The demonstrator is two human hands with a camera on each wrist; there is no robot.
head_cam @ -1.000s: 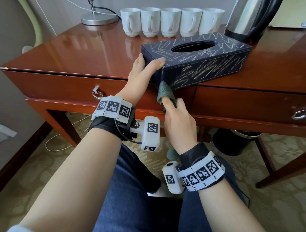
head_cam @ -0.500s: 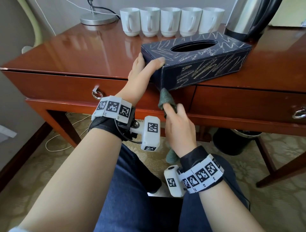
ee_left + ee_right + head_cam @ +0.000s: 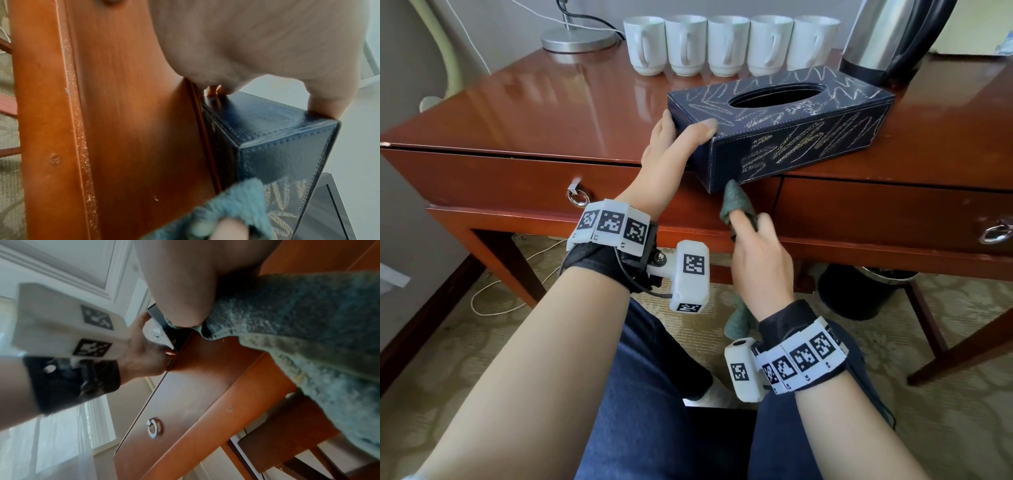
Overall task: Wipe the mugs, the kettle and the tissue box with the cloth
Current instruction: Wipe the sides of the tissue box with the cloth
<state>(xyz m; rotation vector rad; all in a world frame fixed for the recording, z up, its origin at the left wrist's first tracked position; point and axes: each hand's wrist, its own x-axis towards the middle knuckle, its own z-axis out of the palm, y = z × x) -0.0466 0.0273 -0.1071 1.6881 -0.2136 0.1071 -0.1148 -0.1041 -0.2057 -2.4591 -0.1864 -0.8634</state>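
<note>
Left hand (image 3: 666, 161) grips near end of tissue box (image 3: 791, 133), thumb on top, fingers round far side; box overhangs table (image 3: 551, 113) edge; right hand (image 3: 758, 263) pinches cloth (image 3: 736, 202) w/ curled fingers, cloth tip touching box's bottom corner.

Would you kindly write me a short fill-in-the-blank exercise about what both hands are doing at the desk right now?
1. The left hand grips the end of the tissue ____.
2. The right hand holds a green ____.
3. Behind the tissue box stand ____ white mugs in a row.
4. The tissue box's near corner overhangs the edge of the ____.

Missing words: box; cloth; five; desk
</note>
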